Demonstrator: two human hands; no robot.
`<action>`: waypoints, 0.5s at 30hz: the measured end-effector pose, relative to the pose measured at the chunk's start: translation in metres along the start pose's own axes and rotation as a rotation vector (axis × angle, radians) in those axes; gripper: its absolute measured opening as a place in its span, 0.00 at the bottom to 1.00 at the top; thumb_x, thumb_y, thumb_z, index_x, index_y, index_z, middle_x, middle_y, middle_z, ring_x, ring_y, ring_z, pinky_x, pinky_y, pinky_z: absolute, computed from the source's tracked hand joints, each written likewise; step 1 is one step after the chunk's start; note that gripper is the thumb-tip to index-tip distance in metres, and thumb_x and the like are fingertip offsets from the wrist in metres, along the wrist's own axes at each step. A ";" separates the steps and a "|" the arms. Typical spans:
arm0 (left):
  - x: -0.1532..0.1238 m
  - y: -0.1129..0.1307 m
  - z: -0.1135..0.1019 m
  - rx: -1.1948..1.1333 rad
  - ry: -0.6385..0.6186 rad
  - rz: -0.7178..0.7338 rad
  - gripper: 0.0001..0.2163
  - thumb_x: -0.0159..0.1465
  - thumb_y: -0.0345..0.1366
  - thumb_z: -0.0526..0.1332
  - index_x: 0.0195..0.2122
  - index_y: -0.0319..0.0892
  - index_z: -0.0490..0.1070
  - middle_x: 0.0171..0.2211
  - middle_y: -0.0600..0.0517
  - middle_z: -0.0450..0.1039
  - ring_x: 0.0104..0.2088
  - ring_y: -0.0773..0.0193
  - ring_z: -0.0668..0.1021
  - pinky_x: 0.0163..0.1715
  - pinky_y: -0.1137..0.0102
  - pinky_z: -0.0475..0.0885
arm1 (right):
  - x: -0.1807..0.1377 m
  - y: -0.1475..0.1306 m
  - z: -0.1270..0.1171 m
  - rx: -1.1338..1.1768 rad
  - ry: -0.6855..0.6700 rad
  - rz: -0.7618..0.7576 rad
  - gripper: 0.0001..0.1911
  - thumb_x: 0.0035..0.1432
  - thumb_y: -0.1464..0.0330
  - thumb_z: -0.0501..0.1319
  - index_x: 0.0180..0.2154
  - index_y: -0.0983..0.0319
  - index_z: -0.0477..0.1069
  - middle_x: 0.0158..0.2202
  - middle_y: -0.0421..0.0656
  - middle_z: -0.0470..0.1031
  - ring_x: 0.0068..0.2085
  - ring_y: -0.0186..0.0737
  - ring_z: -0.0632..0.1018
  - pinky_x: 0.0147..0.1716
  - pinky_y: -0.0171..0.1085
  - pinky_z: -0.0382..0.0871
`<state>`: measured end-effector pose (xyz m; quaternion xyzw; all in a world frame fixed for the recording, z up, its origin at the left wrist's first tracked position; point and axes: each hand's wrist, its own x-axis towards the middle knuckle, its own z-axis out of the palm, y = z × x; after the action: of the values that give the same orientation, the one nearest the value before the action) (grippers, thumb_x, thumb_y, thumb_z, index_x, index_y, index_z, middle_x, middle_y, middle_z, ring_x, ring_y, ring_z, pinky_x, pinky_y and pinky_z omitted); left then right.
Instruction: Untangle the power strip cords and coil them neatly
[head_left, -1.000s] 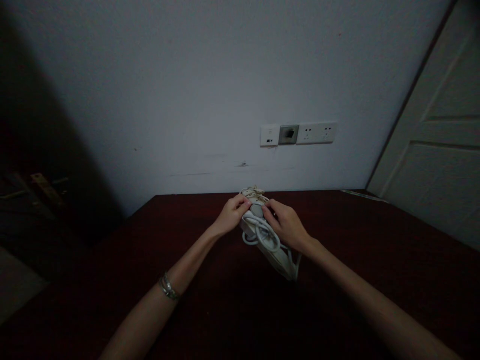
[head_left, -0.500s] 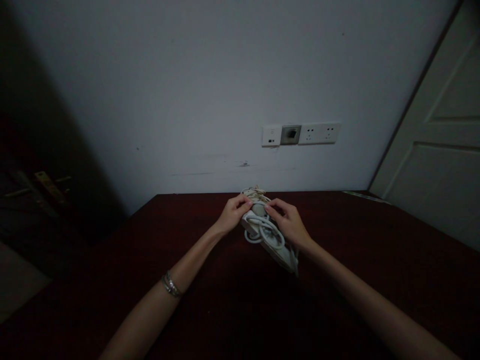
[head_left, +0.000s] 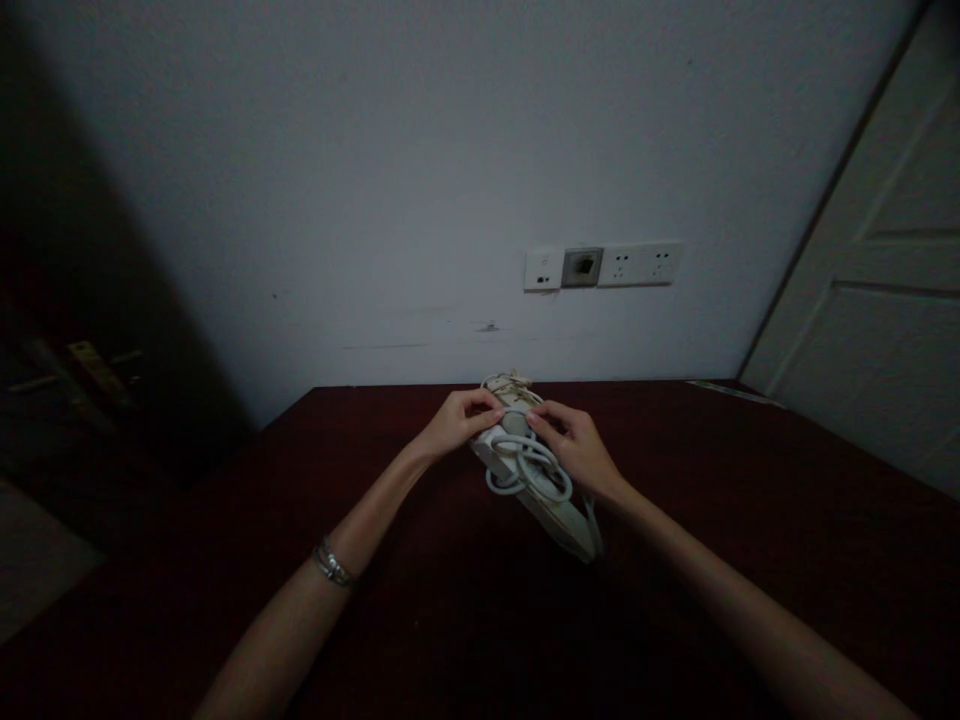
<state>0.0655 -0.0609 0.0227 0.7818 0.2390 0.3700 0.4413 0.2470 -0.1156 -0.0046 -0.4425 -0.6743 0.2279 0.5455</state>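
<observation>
A pale bundle of looped white cord (head_left: 517, 480) lies over a long, light-coloured body (head_left: 566, 525) that looks like a power strip, though the dim light blurs it. Between my two thumbs sits a rounded grey piece (head_left: 515, 422), perhaps the cord's plug. My left hand (head_left: 463, 420) pinches at its left side, thumb and index finger close together. From the right, my right hand (head_left: 564, 437) pinches the cord near the same piece, and its palm hides part of the loops. Thin tan strands (head_left: 510, 384) show at the bundle's far end.
The dark red tabletop (head_left: 420, 620) runs back to a pale wall (head_left: 375, 200). Wall sockets (head_left: 637, 265) sit above its back edge. A flat strip (head_left: 731, 392) lies at the back right, near a panelled door (head_left: 885, 330). Another door handle (head_left: 94, 370) shows at left.
My left hand has shifted slightly left. The bundle's near end has swung a little lower and shows more of its pale body. Both hands stay at the grey piece.
</observation>
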 end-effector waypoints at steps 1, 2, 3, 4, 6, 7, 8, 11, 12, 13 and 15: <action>0.000 0.005 0.000 0.080 0.019 0.022 0.11 0.56 0.40 0.62 0.29 0.36 0.71 0.29 0.50 0.70 0.30 0.66 0.71 0.33 0.70 0.64 | 0.000 0.000 -0.001 -0.010 0.005 -0.007 0.13 0.55 0.62 0.55 0.28 0.65 0.70 0.26 0.40 0.70 0.28 0.35 0.69 0.29 0.33 0.61; 0.000 0.010 0.001 0.156 0.043 0.049 0.10 0.57 0.39 0.61 0.30 0.36 0.72 0.29 0.50 0.70 0.32 0.65 0.71 0.35 0.70 0.65 | 0.001 -0.001 -0.001 -0.020 0.013 -0.014 0.13 0.56 0.62 0.55 0.28 0.65 0.70 0.26 0.41 0.70 0.28 0.35 0.69 0.29 0.33 0.61; -0.001 0.015 0.003 0.217 0.065 0.079 0.09 0.58 0.38 0.60 0.30 0.36 0.73 0.31 0.49 0.71 0.34 0.65 0.71 0.37 0.69 0.65 | 0.001 -0.002 -0.002 -0.033 0.021 -0.023 0.13 0.56 0.62 0.54 0.28 0.64 0.70 0.26 0.41 0.70 0.28 0.35 0.69 0.29 0.33 0.61; -0.001 0.019 0.004 0.261 0.077 0.109 0.09 0.59 0.37 0.59 0.31 0.37 0.73 0.32 0.49 0.71 0.35 0.64 0.71 0.38 0.68 0.65 | 0.001 -0.003 -0.003 -0.052 0.028 -0.036 0.13 0.57 0.62 0.54 0.28 0.64 0.69 0.26 0.40 0.70 0.28 0.35 0.69 0.29 0.33 0.61; -0.001 0.023 0.007 0.306 0.064 0.153 0.09 0.61 0.36 0.56 0.33 0.37 0.74 0.34 0.48 0.71 0.37 0.64 0.71 0.40 0.68 0.65 | 0.001 -0.006 -0.005 -0.103 0.034 -0.066 0.13 0.58 0.62 0.53 0.29 0.64 0.69 0.26 0.40 0.69 0.28 0.35 0.69 0.29 0.33 0.60; -0.001 0.023 0.007 0.315 0.048 0.170 0.10 0.62 0.35 0.55 0.34 0.37 0.74 0.34 0.48 0.71 0.37 0.64 0.71 0.40 0.68 0.66 | 0.001 -0.008 -0.005 -0.132 0.032 -0.081 0.13 0.58 0.63 0.52 0.30 0.64 0.69 0.26 0.40 0.69 0.28 0.35 0.69 0.29 0.33 0.60; -0.001 0.023 0.007 0.321 0.031 0.184 0.10 0.62 0.35 0.54 0.34 0.37 0.74 0.35 0.48 0.71 0.37 0.64 0.72 0.40 0.68 0.66 | 0.001 -0.009 -0.006 -0.157 0.028 -0.093 0.13 0.59 0.63 0.52 0.30 0.64 0.68 0.26 0.41 0.70 0.28 0.35 0.69 0.29 0.33 0.60; -0.001 0.022 0.005 0.327 0.000 0.216 0.10 0.63 0.35 0.54 0.35 0.37 0.74 0.35 0.47 0.71 0.37 0.65 0.72 0.39 0.69 0.66 | 0.000 -0.014 -0.008 -0.200 0.015 -0.121 0.12 0.59 0.63 0.52 0.31 0.63 0.69 0.27 0.41 0.71 0.28 0.35 0.70 0.30 0.34 0.61; -0.001 0.022 0.004 0.326 -0.005 0.225 0.10 0.63 0.35 0.54 0.35 0.37 0.74 0.35 0.47 0.71 0.37 0.65 0.72 0.39 0.69 0.66 | 0.000 -0.015 -0.008 -0.210 0.015 -0.129 0.12 0.59 0.63 0.52 0.31 0.63 0.69 0.28 0.42 0.72 0.28 0.35 0.70 0.30 0.34 0.61; -0.001 0.022 0.004 0.325 -0.008 0.234 0.10 0.63 0.35 0.54 0.35 0.37 0.74 0.35 0.47 0.71 0.36 0.65 0.72 0.39 0.69 0.67 | 0.000 -0.017 -0.008 -0.221 0.017 -0.139 0.12 0.59 0.63 0.52 0.32 0.63 0.69 0.28 0.42 0.72 0.28 0.36 0.70 0.30 0.34 0.61; -0.001 0.023 0.003 0.323 -0.019 0.253 0.10 0.63 0.35 0.54 0.35 0.37 0.73 0.35 0.47 0.71 0.36 0.65 0.72 0.39 0.68 0.67 | -0.001 -0.019 -0.008 -0.241 0.027 -0.160 0.11 0.59 0.64 0.52 0.32 0.63 0.69 0.29 0.42 0.72 0.28 0.36 0.71 0.30 0.34 0.62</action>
<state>0.0685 -0.0748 0.0416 0.8696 0.1911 0.3721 0.2622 0.2479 -0.1274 0.0123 -0.4525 -0.7225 0.0952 0.5139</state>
